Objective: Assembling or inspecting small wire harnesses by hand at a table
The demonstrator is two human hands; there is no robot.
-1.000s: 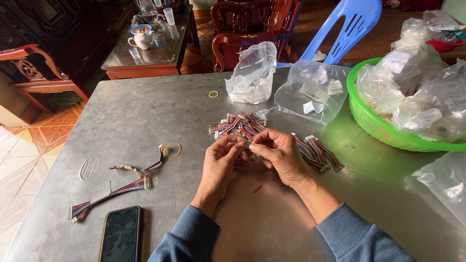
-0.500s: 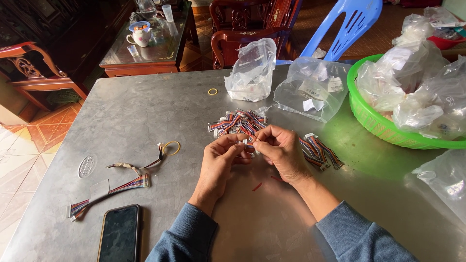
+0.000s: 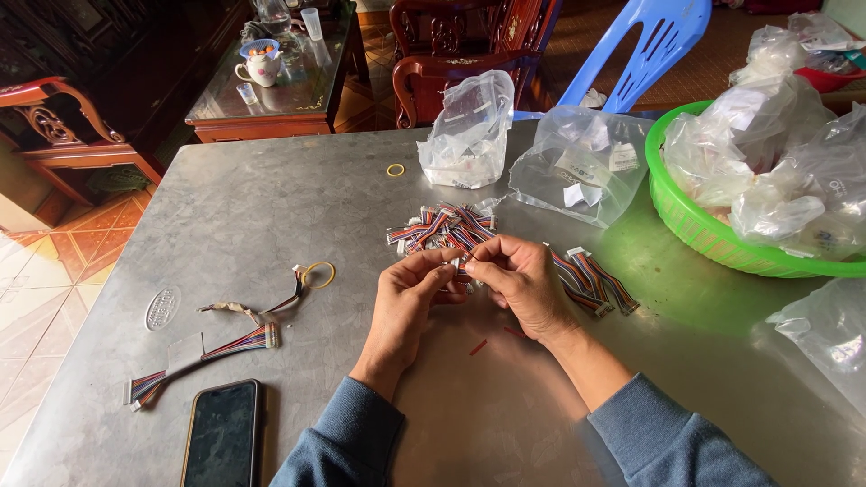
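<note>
Left hand (image 3: 410, 302) and right hand (image 3: 514, 280) pinching one small multicolour wire connector (image 3: 458, 264) together above metal table (image 3: 271, 207). Large unsorted pile (image 3: 442, 225) behind; smaller group (image 3: 591, 280) at right, seemingly done.

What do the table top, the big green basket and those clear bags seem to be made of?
The table top looks like dull grey sheet metal: soft smeared reflections, faint scuffs. The green basket seems moulded plastic: bright even colour, slotted wall, and it casts a green glow on the metal. The clear bags look like thin plastic film, crinkled and glossy, with their contents showing through.
</note>
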